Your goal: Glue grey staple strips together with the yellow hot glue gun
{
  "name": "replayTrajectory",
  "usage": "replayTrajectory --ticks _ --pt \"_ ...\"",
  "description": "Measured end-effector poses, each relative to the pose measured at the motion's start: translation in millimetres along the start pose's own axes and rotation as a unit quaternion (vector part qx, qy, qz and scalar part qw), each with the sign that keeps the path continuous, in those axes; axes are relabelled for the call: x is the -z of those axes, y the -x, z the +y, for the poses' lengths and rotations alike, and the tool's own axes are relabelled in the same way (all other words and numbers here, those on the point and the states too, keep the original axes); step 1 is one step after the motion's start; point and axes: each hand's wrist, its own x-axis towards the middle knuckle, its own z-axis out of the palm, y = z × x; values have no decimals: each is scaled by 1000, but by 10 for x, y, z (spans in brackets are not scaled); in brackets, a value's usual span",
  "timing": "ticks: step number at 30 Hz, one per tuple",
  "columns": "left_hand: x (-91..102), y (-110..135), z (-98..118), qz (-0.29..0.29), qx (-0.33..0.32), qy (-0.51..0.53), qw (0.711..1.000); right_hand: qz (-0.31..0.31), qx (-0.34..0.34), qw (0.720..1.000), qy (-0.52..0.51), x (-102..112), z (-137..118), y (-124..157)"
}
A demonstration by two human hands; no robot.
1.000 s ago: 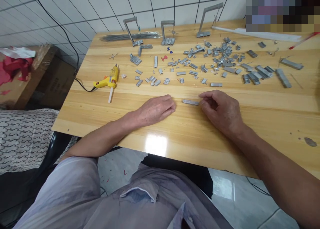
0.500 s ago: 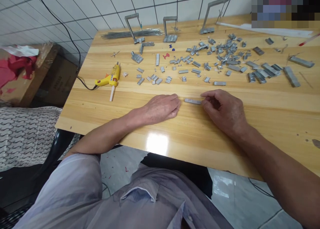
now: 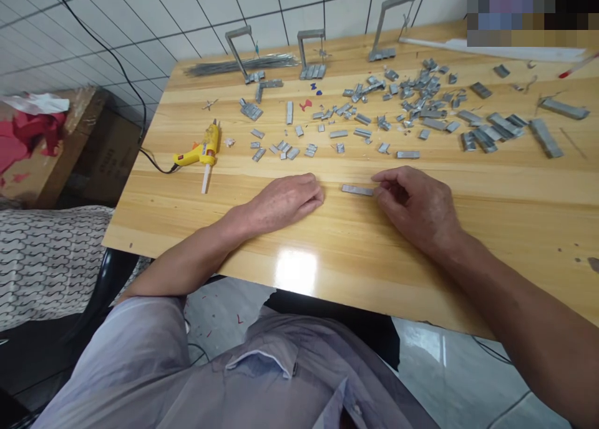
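My left hand (image 3: 290,198) rests on the wooden table (image 3: 355,248) with its fingers curled closed; whatever may be inside them is hidden. To its right lies a short grey metal bar that looks like a strip of staples (image 3: 357,190), apart from that hand. The thumb and fingers of my right hand (image 3: 416,201) close on the bar's right end, with the index finger lifted a little above it. Beyond both hands, several similar grey staple strips (image 3: 408,155) and broken pieces are spread about.
A yellow glue gun (image 3: 201,153) with a white stick lies at the left, its cord running off the table. Small metal frames (image 3: 312,53) stand along the back near a bundle of thin wires (image 3: 238,65). Cardboard boxes (image 3: 70,148) are beyond the left edge.
My left hand has drawn slightly left, widening the gap to the staple strip. My right hand stays at the strip's right end. The view has shifted a little.
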Motion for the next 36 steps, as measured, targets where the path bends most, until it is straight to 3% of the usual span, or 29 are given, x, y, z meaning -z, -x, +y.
replayTrajectory --ticks 4,12,19,29,33,36 --pt "-32 -21 40 -3 -4 -61 998 1 6 1000 5 -9 8 4" --pt "-16 -38 -85 89 28 71 993 -4 8 1000 6 -1 -15 -1" --pt "-41 -56 -78 44 21 36 998 -9 18 1000 2 5 -14 -10" --pt "-15 -167 96 -26 30 -169 985 -16 8 1000 6 -10 -3 0" --pt "-38 -225 117 -39 49 -160 985 -11 1 1000 2 -10 -3 4" --pt "24 -162 51 4 60 -99 993 -5 -5 1000 0 -5 -2 4"
